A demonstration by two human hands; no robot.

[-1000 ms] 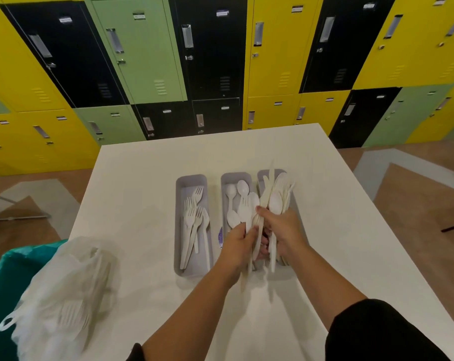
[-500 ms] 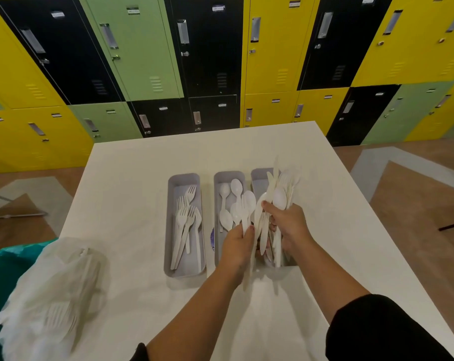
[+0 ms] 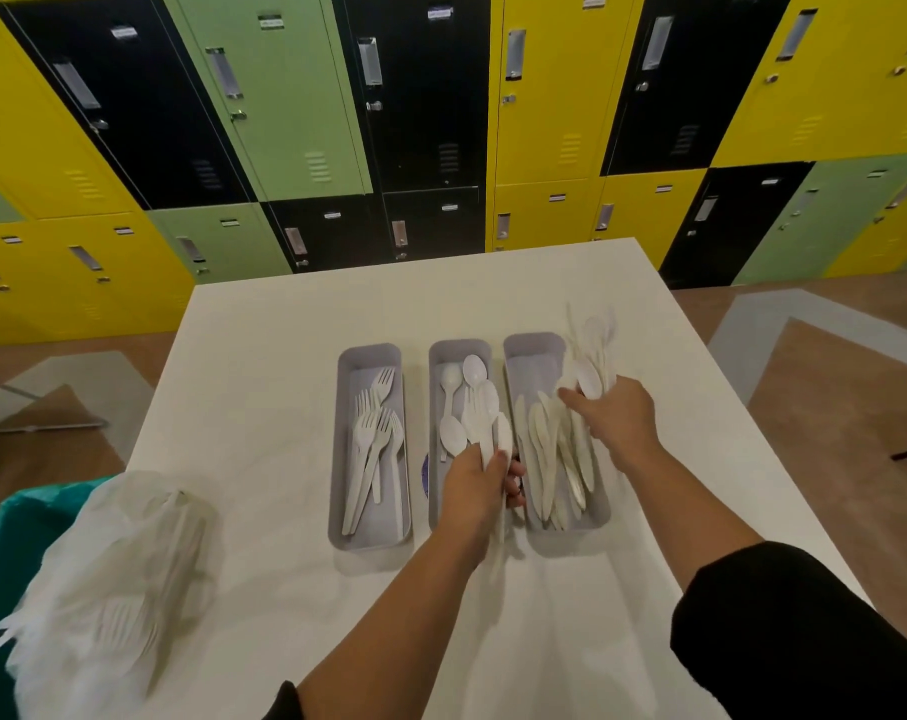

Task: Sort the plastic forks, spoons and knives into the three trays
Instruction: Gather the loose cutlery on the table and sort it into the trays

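Three grey trays sit side by side on the white table [image 3: 264,387], and the sorting looks well under way. At the far left a thin plastic bag [image 3: 108,579] slumps at the table's edge, with fork shapes showing through it. The left tray [image 3: 345,485] holds the forks [image 3: 372,439]. The middle tray [image 3: 435,356] holds the spoons [image 3: 469,402], and the left hand [image 3: 480,488] hovers over its near end, fingers closed around one white utensil [image 3: 499,449]; blur hides whether it is a spoon or a knife. The right tray [image 3: 534,345] holds the knives [image 3: 555,454]. Over its outer rim the right hand [image 3: 617,420] clutches a mixed bundle [image 3: 594,356] that fans upward, a spoon bowl plain among it.

To do this step well, I would identify the single piece first, then lower it flat and lengthwise into its tray, releasing only when it lies along the others. The bundle should stay firmly gripped and clear of the trays, or loose pieces may slip in.

The left forearm reaches straight ahead, wrist level, palm down. The right forearm angles in from the lower right, wrist cocked back, bundle pointing away.
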